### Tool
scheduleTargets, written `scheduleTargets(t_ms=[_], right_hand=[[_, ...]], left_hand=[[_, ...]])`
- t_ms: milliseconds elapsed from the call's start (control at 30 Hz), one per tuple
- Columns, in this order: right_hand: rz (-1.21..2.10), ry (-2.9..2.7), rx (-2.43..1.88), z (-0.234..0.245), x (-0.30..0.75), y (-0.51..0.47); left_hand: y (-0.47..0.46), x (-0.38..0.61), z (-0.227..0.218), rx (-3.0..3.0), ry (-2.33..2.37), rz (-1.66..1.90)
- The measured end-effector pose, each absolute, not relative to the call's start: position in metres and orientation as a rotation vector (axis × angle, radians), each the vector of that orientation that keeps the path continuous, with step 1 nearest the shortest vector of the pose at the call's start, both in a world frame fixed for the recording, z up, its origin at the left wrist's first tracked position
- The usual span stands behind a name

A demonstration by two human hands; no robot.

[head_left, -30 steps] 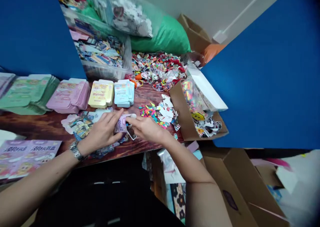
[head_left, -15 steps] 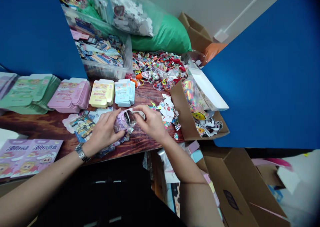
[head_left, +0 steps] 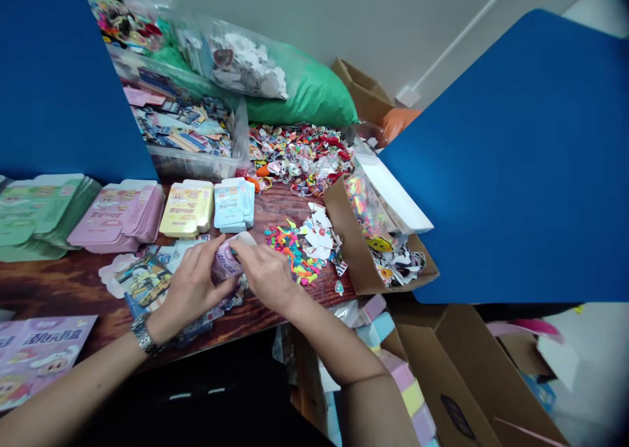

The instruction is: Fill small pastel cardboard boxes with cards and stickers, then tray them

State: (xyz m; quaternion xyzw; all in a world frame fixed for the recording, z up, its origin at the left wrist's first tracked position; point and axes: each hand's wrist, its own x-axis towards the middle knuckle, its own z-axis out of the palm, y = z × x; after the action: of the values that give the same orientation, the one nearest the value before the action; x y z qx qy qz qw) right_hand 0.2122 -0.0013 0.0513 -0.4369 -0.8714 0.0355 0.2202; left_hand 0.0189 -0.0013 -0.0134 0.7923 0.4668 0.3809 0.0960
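Observation:
Both hands meet over the wooden table (head_left: 63,283). My left hand (head_left: 194,284) grips a small purple printed packet (head_left: 224,261) from the left, fingers curled around it. My right hand (head_left: 263,273) presses on the packet's right end with its fingers closed over it. Whatever went into the packet is hidden under my fingers. Loose printed cards (head_left: 142,276) lie under and left of my left hand. A heap of small bright stickers (head_left: 293,249) and white cut-outs (head_left: 319,227) lies just right of my right hand.
Stacks of flat packets line the table: green (head_left: 39,214), pink (head_left: 120,214), yellow (head_left: 187,208), blue (head_left: 232,203). A clear bin of cards (head_left: 187,129), a trinket pile (head_left: 299,152) and a green bag (head_left: 309,96) sit behind. An open cardboard box (head_left: 358,250) stands at right, blue panels on both sides.
My right hand has pushed the small card it held into the purple packet and now closes over its end. The view has tilted slightly, shifting everything down and left.

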Motion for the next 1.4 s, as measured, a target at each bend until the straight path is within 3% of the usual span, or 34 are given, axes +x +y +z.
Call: scheduleTargets(t_ms=[167, 367, 633, 967, 1200, 1400], right_hand=[[0.298, -2.293, -0.997, 0.050, 0.229, 0.031], [0.516, -1.956, -1.862, 0.023, 0.256, 0.170], [0.532, -1.903, -2.111, -0.027, 0.239, 0.249], [0.654, -1.843, -1.833, -0.019, 0.288, 0.239], [0.663, -1.785, -1.567, 0.035, 0.292, 0.216], [1.005, -1.836, -1.024, 0.085, 0.250, 0.143]], left_hand=[[0.009, 0.013, -0.013, 2.275, 1.411, 1.120], [0.011, 0.007, -0.009, 2.215, 1.436, 1.063], [0.009, 0.005, -0.023, 2.173, 1.426, 1.019], [0.015, 0.008, -0.017, 2.187, 1.446, 1.055], [0.023, 0.012, -0.016, 2.038, 1.517, 1.055], [0.030, 0.012, -0.008, 1.856, 1.579, 1.058]])
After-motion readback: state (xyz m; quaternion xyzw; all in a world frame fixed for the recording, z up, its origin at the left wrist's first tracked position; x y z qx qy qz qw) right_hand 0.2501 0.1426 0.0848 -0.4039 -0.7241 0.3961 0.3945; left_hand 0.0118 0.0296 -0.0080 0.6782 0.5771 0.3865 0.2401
